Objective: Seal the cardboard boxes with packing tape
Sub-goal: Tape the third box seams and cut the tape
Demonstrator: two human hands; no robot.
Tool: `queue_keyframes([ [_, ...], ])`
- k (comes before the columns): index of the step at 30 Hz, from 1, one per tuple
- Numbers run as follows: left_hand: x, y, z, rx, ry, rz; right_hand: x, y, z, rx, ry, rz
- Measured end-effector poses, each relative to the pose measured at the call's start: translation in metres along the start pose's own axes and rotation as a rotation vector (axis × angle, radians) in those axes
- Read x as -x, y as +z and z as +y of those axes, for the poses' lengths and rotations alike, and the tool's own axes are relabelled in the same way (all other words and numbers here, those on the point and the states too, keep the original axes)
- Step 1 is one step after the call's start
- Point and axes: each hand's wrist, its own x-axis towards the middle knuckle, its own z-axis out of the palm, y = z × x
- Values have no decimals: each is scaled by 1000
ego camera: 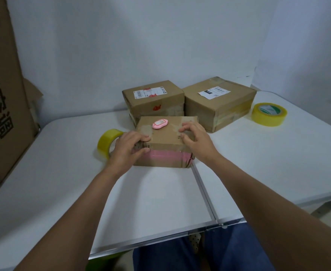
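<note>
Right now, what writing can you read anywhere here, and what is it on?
"空调", it seems, sideways on the tall cardboard sheet at left; other characters cut off.
Label on the left rear box: too small to read.
Label on the right rear box: blurred.
Green print inside the right tape roll: unreadable.
Pink tag on the front box: label unreadable.

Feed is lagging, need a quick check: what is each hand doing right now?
Left hand: fingers curled round the near left corner of the front box, gripping it.
Right hand: fingers curled over the box top, holding nothing that I can see.
</note>
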Motion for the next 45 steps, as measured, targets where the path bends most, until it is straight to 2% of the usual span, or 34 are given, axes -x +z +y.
queue_keyframes([
  [6,0,-13,-10,127,25,-81,0,2,1,-1,-7,6],
  [10,0,-6,-5,113,13,-13,0,2,-1,19,-8,2],
  [15,12,-7,6,-25,6,66,2,2,-5,86,-19,12],
  [17,24,-8,4,-115,-127,279,1,2,-7,122,-25,19],
  [19,36,-8,-1,-156,-475,461,0,2,-8,148,-28,22],
  [21,43,-4,-8,-59,-828,447,0,3,-8,175,-24,22],
  [23,46,1,-16,24,-972,397,-1,6,-9,179,-18,28],
  [32,28,6,-31,-8,-1142,343,0,4,-11,147,-13,4],
  [35,26,5,-40,109,-1197,377,1,5,-10,143,-7,7],
  [38,26,7,-44,344,-1208,481,2,5,-8,121,-16,20],
  [43,19,6,-30,366,-1215,571,1,6,-6,113,-7,20],
  [45,12,6,-21,517,-1180,634,1,5,-7,114,-5,18],
])
